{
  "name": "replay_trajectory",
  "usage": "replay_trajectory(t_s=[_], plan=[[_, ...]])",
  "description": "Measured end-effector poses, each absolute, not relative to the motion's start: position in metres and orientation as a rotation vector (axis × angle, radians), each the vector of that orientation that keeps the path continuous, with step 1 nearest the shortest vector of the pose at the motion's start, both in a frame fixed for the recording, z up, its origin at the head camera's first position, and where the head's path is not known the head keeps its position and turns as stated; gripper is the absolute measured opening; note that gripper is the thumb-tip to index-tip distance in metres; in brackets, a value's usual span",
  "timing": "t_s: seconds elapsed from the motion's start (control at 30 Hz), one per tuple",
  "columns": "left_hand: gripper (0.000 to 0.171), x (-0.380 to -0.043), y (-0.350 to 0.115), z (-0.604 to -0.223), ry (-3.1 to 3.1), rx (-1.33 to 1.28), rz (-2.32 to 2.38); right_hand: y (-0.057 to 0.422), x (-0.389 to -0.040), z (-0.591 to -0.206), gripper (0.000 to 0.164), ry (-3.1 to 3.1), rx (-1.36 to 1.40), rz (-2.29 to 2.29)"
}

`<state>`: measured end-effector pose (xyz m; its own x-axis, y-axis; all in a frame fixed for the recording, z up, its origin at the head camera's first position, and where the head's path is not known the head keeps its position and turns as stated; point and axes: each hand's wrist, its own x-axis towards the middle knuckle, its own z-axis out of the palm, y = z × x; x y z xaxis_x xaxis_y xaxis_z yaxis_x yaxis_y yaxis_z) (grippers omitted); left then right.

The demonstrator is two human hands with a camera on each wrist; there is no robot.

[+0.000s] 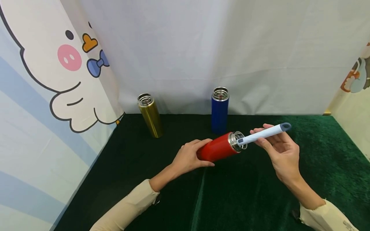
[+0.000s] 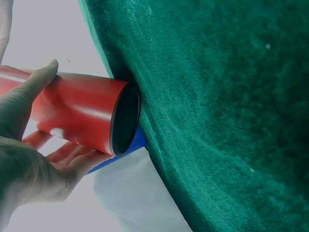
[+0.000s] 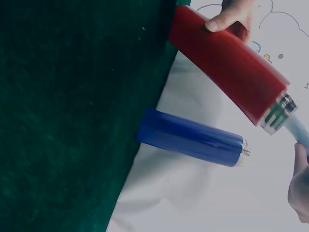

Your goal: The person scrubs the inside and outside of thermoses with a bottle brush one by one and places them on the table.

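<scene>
My left hand [image 1: 189, 157] grips a red thermos bottle [image 1: 216, 148] around its lower body. The bottle is tilted, its open steel neck pointing right; in the left wrist view its dark base [image 2: 126, 120] faces the camera. Between thumb and fingers, my right hand [image 1: 281, 154] pinches a slim light-blue handle [image 1: 264, 133] with a dark-blue loop at its outer end. The handle's other end is at the mouth of the red bottle, and whatever it carries inside is hidden. In the right wrist view the handle [image 3: 297, 129] meets the steel neck [image 3: 279, 113].
Behind the hands, a blue thermos bottle [image 1: 219, 112] stands lidless, with something reddish in its mouth. A gold lidless bottle [image 1: 151, 116] stands to the left. Dark green cloth [image 1: 231, 199] covers the table, backed by a pale curtain [image 1: 179, 54] and a cartoon-printed sheet [image 1: 37, 64] at left.
</scene>
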<state>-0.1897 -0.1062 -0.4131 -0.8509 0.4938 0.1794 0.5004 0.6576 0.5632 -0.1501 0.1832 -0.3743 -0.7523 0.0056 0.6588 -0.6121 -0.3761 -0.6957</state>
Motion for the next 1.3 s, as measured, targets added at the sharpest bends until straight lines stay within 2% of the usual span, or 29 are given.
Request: replay_trajectory(t_s=[0.33, 0.7, 1.1, 1.3], plan=[[0.079, -0.190, -0.106, -0.414, -2.844, -0.849, -0.977, 0.199, -0.155, -0.354, 0.038, -1.245, 0.770, 2.179], [0.079, -0.191, -0.106, -0.414, -2.849, -0.855, -0.961, 0.184, -0.155, -0.377, 0.039, -1.525, 0.833, 2.108], [0.079, -0.191, -0.108, -0.414, -2.837, -0.842, -0.949, 0.197, -0.156, -0.355, 0.037, -1.350, 0.782, 2.150], [0.079, -0.190, -0.106, -0.415, -2.844, -0.863, -0.936, 0.192, -0.156, -0.364, 0.034, -1.521, 0.725, 2.108]])
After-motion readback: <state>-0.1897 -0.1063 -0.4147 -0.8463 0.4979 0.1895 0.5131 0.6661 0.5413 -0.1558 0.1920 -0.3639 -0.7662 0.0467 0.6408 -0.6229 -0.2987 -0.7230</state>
